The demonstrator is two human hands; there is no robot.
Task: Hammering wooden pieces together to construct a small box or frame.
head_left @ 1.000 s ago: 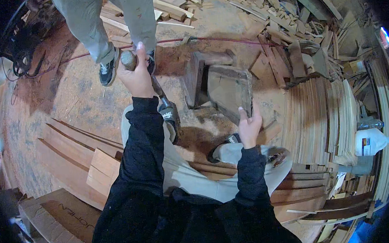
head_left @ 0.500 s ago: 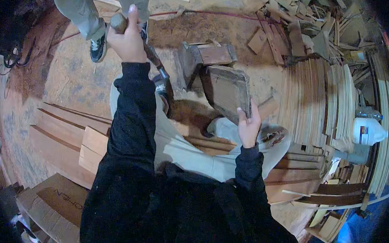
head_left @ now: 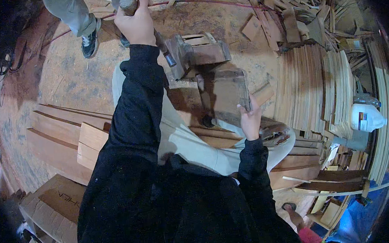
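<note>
My left hand [head_left: 137,27], raised at the upper left, is closed round the handle of a hammer-like tool [head_left: 128,5]. The handle's thick round end sticks out above the fist, and a dark shaft with a shiny metal end [head_left: 169,58] slants down to the right. My right hand [head_left: 250,121] grips the right edge of a worn brown wooden panel [head_left: 225,90] with a raised rim, thumb on its near face. Just beyond the panel stands a low, weathered wooden block [head_left: 208,54] with a strip of wood on top. The metal end hangs beside the block; whether they touch I cannot tell.
Another person's legs [head_left: 74,17] stand at the upper left. Stacked thin boards [head_left: 308,92] and a white jug [head_left: 368,117] are on the right, wood scraps behind. Planks [head_left: 55,143] and a cardboard box [head_left: 53,210] lie left. A foot [head_left: 289,207] shows lower right.
My left hand and the tool have shifted slightly right and up in the picture. The panel in my right hand has turned. A foot and red cloth have come into view at the lower right.
</note>
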